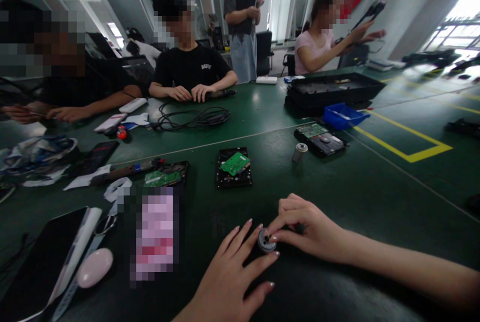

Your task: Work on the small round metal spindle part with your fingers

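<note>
A small round metal container (265,242) stands on the green table (375,192) right in front of me. My left hand (234,274) lies beside it with fingers stretched out, two of them touching its sides. My right hand (309,229) comes in from the right, its fingertips pinched together over the container's open top; whether they hold anything is too small to tell. Farther ahead lie a black hard drive (234,168) with a green circuit board on it and a small silver cylinder (299,152).
A second opened drive (320,138), a blue bin (343,115) and a black tray (330,89) sit at the right. A screwdriver (127,169), another drive, a tablet (41,262), a pink mouse (94,267) and cables (195,117) are at the left. Several other people work across the table.
</note>
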### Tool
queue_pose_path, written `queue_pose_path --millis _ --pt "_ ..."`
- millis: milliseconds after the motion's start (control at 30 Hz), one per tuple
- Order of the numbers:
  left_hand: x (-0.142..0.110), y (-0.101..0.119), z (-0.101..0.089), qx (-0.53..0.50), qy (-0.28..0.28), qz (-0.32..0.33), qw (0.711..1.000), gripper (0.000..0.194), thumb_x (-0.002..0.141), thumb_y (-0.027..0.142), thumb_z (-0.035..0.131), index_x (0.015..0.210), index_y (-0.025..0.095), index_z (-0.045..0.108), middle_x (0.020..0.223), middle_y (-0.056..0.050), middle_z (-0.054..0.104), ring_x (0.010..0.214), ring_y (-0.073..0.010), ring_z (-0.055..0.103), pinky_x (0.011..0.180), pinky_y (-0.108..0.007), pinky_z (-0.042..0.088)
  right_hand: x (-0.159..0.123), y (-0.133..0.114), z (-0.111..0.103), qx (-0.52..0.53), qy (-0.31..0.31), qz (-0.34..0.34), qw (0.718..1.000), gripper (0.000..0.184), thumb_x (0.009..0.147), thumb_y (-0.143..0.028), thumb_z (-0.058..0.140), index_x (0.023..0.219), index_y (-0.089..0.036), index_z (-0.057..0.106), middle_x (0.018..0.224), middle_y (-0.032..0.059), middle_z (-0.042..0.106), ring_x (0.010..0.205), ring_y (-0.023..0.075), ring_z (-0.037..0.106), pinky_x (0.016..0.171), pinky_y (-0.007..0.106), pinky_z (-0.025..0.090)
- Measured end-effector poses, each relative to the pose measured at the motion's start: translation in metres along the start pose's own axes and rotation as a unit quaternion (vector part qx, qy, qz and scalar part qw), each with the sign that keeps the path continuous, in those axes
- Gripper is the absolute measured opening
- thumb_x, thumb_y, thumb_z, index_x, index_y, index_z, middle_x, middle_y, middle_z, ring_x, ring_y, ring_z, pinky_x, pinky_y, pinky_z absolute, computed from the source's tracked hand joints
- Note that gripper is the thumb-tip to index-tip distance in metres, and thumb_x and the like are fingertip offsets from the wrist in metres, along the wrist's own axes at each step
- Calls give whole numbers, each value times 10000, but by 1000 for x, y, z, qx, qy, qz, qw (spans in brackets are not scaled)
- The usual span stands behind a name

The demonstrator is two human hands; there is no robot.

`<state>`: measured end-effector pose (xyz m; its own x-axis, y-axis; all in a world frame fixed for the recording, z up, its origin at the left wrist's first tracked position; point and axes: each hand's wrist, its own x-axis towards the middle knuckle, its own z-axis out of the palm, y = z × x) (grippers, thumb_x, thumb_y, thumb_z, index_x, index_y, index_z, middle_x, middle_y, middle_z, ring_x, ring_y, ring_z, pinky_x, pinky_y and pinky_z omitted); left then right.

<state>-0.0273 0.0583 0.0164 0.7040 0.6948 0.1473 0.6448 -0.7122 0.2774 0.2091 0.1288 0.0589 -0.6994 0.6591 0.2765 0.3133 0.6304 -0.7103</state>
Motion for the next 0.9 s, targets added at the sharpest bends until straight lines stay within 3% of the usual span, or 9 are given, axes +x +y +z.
queue_pose_path --millis 400,633,900 --pt "-1 0 2 0 3 2 1000 498 940 309 633 1417 338 493 1543 -31 387 1437 -328 299 1089 -559 378 -3 3 8 -11 -1 10 1000 170 974 -347 608 1018 -244 736 732 -13 592 693 128 539 725 293 356" --pt "0 -1 2 7 -6 3 1000 527 931 305 643 1429 346 476 1555 -39 362 1440 -339 287 1069 -584 392 1 -1 2 19 -14 21 999 157 927 -352 671 949 -213 739 716 -16 634 665 119 545 704 274 378" --pt "0 0 1 10 -12 0 1000 528 936 310 639 1435 348 472 1549 -27 374 1440 -333 289 1076 -570 392 3 -3 0 8 1 21 1000 184 900 -350 689 836 -184 737 596 -42 541 585 107 505 656 261 375"
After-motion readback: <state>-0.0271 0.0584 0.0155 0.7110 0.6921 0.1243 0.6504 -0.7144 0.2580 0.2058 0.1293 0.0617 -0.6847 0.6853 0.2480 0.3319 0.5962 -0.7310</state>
